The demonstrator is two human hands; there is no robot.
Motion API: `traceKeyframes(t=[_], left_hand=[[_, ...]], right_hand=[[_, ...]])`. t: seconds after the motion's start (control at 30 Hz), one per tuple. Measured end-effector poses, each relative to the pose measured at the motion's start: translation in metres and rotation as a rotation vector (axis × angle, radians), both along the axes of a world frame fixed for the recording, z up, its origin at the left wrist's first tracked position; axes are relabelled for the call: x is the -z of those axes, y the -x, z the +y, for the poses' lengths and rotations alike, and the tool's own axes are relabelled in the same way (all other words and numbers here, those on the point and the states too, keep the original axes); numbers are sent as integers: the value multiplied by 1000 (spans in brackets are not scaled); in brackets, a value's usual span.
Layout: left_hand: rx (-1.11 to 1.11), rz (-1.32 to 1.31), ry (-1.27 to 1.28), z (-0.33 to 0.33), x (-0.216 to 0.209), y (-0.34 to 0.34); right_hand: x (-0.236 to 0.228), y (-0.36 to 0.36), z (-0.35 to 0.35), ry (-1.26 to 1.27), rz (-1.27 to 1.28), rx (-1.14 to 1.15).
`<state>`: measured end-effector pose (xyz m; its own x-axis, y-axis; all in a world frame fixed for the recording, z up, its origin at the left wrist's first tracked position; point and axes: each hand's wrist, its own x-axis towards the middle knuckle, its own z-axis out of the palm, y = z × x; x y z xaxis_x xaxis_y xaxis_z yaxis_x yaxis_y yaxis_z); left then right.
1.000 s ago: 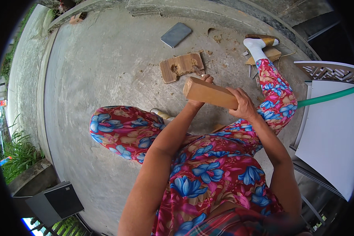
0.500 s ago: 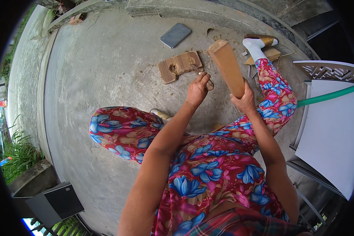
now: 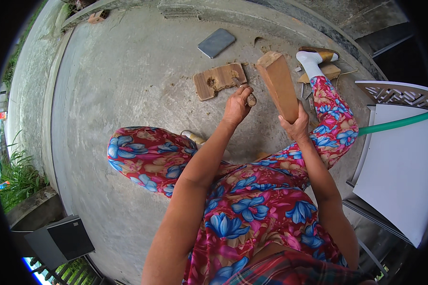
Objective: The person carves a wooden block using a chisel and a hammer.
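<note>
My left hand (image 3: 237, 105) is closed around a chisel (image 3: 251, 99), whose round wooden handle end pokes out past the fingers. The chisel's blade slants to the right part of a brown wooden board (image 3: 214, 82) on the floor. This board has rounded corners, a rough hollow and a ragged gap along its near edge. In my right hand (image 3: 296, 124), a thick squared wooden block (image 3: 279, 86) is gripped by its near end. The block points up and away, to the right of the chisel and apart from it.
Wood chips lie around the board on the concrete floor (image 3: 114, 85). Beyond it is a flat dark grey rectangular object (image 3: 216, 42). A wood piece (image 3: 327, 73) lies by my right foot. At right, a green hose (image 3: 394, 123) crosses a white panel (image 3: 390, 166).
The view has shifted slightly. The chisel handle has dipped a little toward me, and the wooden block leans marginally differently; both grips stay the same.
</note>
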<state>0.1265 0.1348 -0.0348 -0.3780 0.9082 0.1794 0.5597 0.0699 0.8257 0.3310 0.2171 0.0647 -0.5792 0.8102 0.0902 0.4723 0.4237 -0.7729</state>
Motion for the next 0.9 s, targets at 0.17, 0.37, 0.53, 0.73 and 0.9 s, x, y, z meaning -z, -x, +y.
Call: traceKeyframes(t=[0.17, 0.37, 0.53, 0.73, 0.9], left_hand=[[29, -24, 24, 3, -4, 2], [46, -120, 142, 7, -4, -1], [45, 11, -23, 0, 13, 5], [80, 63, 42, -3, 12, 1], [3, -3, -73, 6, -3, 3]], right_hand=[[-3, 1, -6, -59, -23, -60], [6, 5, -6, -78, -177, -193], [-1, 8, -5, -20, -137, -173], [10, 8, 2, 247, -336, -131], [5, 12, 8, 124, -104, -42]])
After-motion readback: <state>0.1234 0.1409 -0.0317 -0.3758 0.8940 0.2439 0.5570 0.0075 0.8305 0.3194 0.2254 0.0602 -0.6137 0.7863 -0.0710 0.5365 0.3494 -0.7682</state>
